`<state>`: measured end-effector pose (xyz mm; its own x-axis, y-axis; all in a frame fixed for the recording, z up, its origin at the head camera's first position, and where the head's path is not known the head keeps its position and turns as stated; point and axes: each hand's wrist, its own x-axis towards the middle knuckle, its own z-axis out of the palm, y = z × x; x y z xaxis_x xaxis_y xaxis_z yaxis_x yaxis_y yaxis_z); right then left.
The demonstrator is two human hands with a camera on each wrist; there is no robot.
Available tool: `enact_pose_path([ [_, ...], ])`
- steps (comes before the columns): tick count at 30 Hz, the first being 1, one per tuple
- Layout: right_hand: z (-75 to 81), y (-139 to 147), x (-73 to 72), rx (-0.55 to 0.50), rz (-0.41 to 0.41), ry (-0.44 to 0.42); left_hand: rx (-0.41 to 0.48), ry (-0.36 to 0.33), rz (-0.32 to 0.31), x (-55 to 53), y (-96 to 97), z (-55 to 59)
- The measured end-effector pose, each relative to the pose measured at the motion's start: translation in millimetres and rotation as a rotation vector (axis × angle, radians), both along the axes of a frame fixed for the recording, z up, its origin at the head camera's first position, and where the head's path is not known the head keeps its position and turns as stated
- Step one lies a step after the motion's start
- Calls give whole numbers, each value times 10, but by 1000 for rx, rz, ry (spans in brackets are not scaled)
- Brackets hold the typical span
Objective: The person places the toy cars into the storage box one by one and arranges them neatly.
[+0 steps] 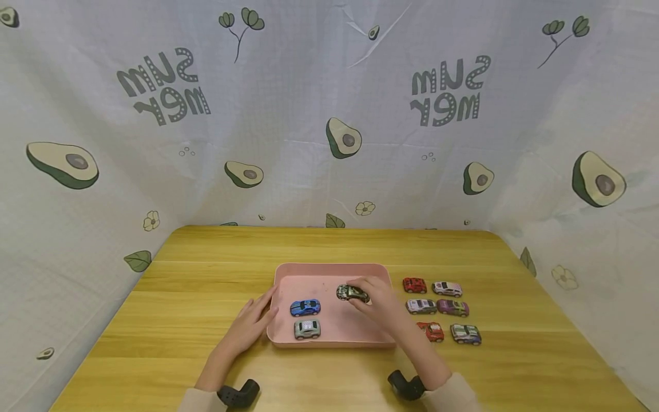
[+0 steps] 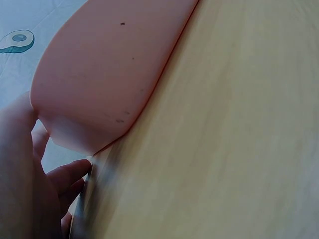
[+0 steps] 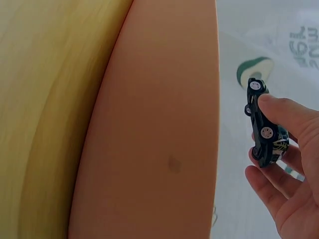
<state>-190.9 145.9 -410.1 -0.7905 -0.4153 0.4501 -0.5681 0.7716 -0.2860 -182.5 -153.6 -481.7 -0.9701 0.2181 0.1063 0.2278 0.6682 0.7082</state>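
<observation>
Right hand (image 1: 380,302) pinches dark car (image 1: 346,292) over pink tray (image 1: 337,331), slack grip could drop it; left hand (image 1: 249,324), fingers apart, touches tray.

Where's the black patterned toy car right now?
In the head view, the black patterned car is in the right hand, over the pink tray's right half, right of the blue car.

Head view: forward, down; wrist views: close, seemingly sidelong, sharing tray (image 1: 332,345).
</observation>
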Motion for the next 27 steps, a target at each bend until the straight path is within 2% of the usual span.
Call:
enact_pose_path([
  [2,-15,-95,4,21,30,39,-2,6,1,1,0,0],
  [4,-23,-191,17,39,54,34,-1,9,4,3,-2,-3],
  [11,-36,-463,81,57,135,-47,14,11,0,-2,1,-5],
  [16,-43,-568,94,60,129,-114,3,6,-5,8,-6,-6],
  [24,-66,-661,-73,74,108,-156,12,14,1,9,-9,6],
  [27,-64,-711,-160,93,82,-210,6,19,-2,1,-8,-5],
])
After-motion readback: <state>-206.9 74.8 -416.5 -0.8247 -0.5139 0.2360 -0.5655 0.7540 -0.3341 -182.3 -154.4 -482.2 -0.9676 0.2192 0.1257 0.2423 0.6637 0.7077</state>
